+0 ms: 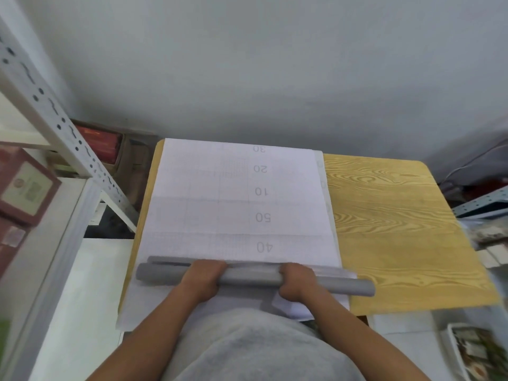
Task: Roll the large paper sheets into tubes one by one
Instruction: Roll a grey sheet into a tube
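Note:
A large white gridded paper sheet [209, 204] with printed numbers lies flat on the left half of a wooden table [390, 221]. Across its near end lies a long grey rolled tube [247, 280], reaching past the sheet on both sides. My left hand [202, 279] grips the tube left of its middle, fingers curled over the top. My right hand [298, 281] grips it right of the middle in the same way. A second thinner grey roll [170, 260] lies just behind the tube, partly hidden by my hands. More white paper [297, 307] hangs over the table's near edge.
A white perforated metal shelf frame [63, 125] stands at the left, with boxes [26, 185] on it. A grey wall [275, 78] runs behind the table. More clutter and a printed box [472, 350] sit at the right.

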